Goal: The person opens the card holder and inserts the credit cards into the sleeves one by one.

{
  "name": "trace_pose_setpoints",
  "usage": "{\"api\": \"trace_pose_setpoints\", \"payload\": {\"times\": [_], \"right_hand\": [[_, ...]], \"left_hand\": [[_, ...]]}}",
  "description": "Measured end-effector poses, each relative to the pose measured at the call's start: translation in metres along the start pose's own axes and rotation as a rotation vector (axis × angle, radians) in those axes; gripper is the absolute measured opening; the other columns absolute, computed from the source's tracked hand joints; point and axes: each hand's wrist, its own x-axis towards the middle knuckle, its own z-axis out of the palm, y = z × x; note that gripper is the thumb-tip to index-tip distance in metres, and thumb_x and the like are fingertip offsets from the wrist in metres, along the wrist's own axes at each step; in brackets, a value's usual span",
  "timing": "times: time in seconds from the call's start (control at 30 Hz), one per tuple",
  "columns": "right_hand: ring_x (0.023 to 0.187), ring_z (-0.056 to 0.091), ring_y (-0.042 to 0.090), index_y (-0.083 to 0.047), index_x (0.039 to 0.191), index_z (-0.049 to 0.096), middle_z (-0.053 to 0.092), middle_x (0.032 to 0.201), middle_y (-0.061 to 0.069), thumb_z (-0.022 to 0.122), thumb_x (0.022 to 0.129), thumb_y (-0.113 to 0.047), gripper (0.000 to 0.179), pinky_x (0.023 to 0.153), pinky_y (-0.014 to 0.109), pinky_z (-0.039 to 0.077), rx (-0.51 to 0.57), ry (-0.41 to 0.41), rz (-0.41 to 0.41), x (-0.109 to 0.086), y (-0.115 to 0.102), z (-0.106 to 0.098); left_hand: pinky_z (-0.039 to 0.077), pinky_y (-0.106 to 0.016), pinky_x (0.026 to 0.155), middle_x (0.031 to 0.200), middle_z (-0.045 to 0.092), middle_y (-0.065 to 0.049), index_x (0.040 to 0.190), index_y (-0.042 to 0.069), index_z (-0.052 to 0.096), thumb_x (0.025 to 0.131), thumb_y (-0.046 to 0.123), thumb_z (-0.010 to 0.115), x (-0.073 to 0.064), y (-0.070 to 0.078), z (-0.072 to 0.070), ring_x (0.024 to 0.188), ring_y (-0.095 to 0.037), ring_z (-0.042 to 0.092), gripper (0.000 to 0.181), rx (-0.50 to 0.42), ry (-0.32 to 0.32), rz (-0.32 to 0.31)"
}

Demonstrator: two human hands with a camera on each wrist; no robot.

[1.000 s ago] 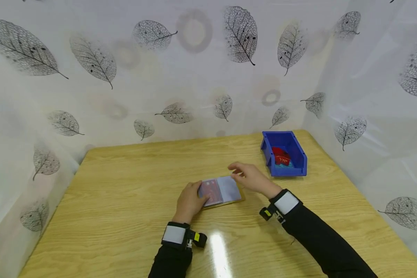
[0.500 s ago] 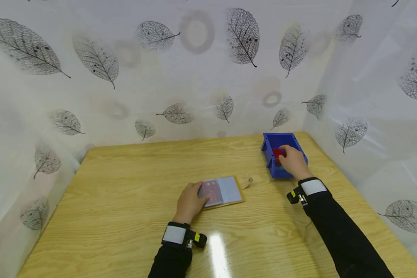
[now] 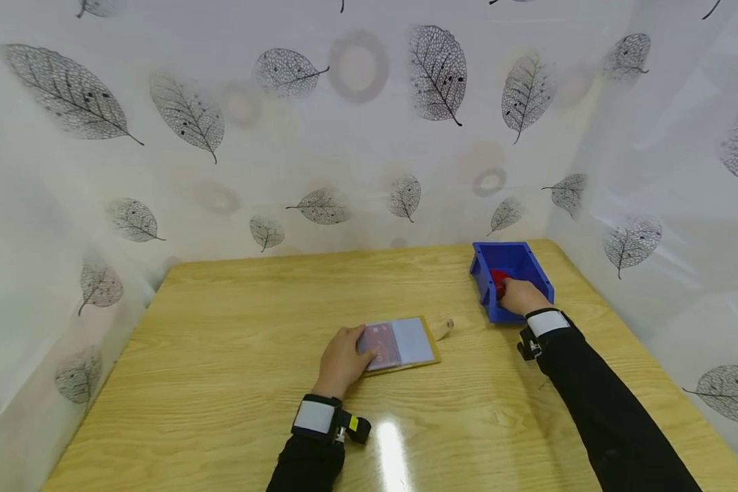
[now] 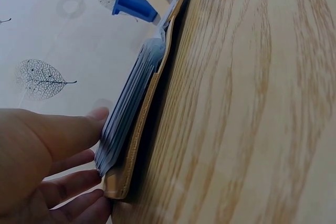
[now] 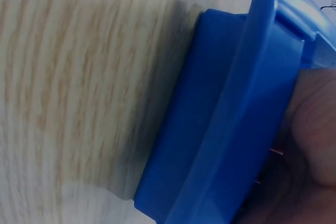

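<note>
An open card holder (image 3: 413, 340) with clear sleeves and a tan cover lies on the table. A reddish card shows in its left sleeve. My left hand (image 3: 342, 360) holds its left edge, thumb on the sleeves and fingers along the side; the left wrist view shows the thick stack of sleeves (image 4: 128, 106) by the thumb. My right hand (image 3: 525, 296) reaches down inside a blue bin (image 3: 503, 316), beside a red card (image 3: 499, 279). The right hand's fingertips are mostly hidden by the bin wall, so their grip on the card is unclear.
The holder's strap with a snap button (image 3: 445, 329) sticks out to its right, towards the bin. A wooden table (image 3: 234, 410) extends around both hands. Behind and beside it hangs a white leaf-patterned curtain (image 3: 369, 143).
My right hand has moved from the card holder's right side over to the blue bin and lower into it. The strap is now uncovered. My left hand stays on the holder.
</note>
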Motion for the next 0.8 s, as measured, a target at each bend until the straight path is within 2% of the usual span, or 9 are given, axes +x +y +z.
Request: {"api": "trace_pose_setpoints", "payload": {"times": [0.3,0.43,0.53,0.67,0.73,0.8], "right_hand": [[0.072,0.059,0.033,0.011,0.101,0.056,0.063,0.084,0.025,0.052,0.089,-0.002,0.019,0.065,0.049,0.049,-0.100,0.119,-0.004,0.002,-0.001,0.003],[0.064,0.058,0.029,0.007,0.089,0.057,0.061,0.075,0.019,0.056,0.087,-0.002,0.010,0.060,0.045,0.048,-0.146,0.146,-0.066,0.002,0.000,0.002],[0.058,0.054,0.026,0.003,0.080,0.057,0.058,0.068,0.014,0.057,0.087,-0.003,0.009,0.055,0.041,0.045,-0.141,0.155,-0.079,0.000,-0.002,-0.001],[0.059,0.056,0.028,0.008,0.090,0.060,0.061,0.071,0.017,0.056,0.088,-0.002,0.011,0.054,0.041,0.046,-0.092,0.193,-0.041,-0.006,-0.008,-0.007],[0.060,0.059,0.030,0.012,0.098,0.060,0.063,0.074,0.022,0.055,0.088,0.000,0.016,0.053,0.044,0.049,-0.078,0.265,-0.027,-0.011,-0.013,-0.011],[0.059,0.061,0.035,0.014,0.101,0.059,0.063,0.074,0.026,0.054,0.088,0.002,0.018,0.050,0.047,0.050,-0.070,0.389,-0.043,-0.016,-0.021,-0.016]], "left_hand": [[0.048,-0.049,0.092,0.123,0.060,-0.020,0.133,0.003,0.059,0.086,0.026,0.075,0.000,0.000,-0.001,0.110,-0.036,0.059,0.055,0.002,-0.002,-0.017],[0.049,-0.049,0.091,0.121,0.060,-0.020,0.132,0.003,0.059,0.086,0.026,0.075,0.001,0.000,-0.001,0.110,-0.035,0.060,0.055,0.013,0.000,-0.013],[0.049,-0.049,0.091,0.121,0.060,-0.020,0.132,0.003,0.059,0.085,0.027,0.076,0.001,-0.001,-0.001,0.109,-0.035,0.060,0.055,0.014,-0.003,-0.015],[0.049,-0.049,0.091,0.121,0.060,-0.019,0.133,0.004,0.059,0.086,0.027,0.075,0.001,-0.001,-0.001,0.110,-0.035,0.060,0.055,0.014,-0.008,-0.019],[0.049,-0.049,0.091,0.121,0.060,-0.019,0.133,0.004,0.059,0.086,0.027,0.075,0.001,-0.001,-0.001,0.110,-0.035,0.060,0.055,0.017,-0.009,-0.018],[0.049,-0.048,0.091,0.121,0.060,-0.019,0.133,0.004,0.059,0.086,0.027,0.075,0.002,-0.002,0.000,0.109,-0.035,0.060,0.055,0.021,-0.006,-0.015]]}}
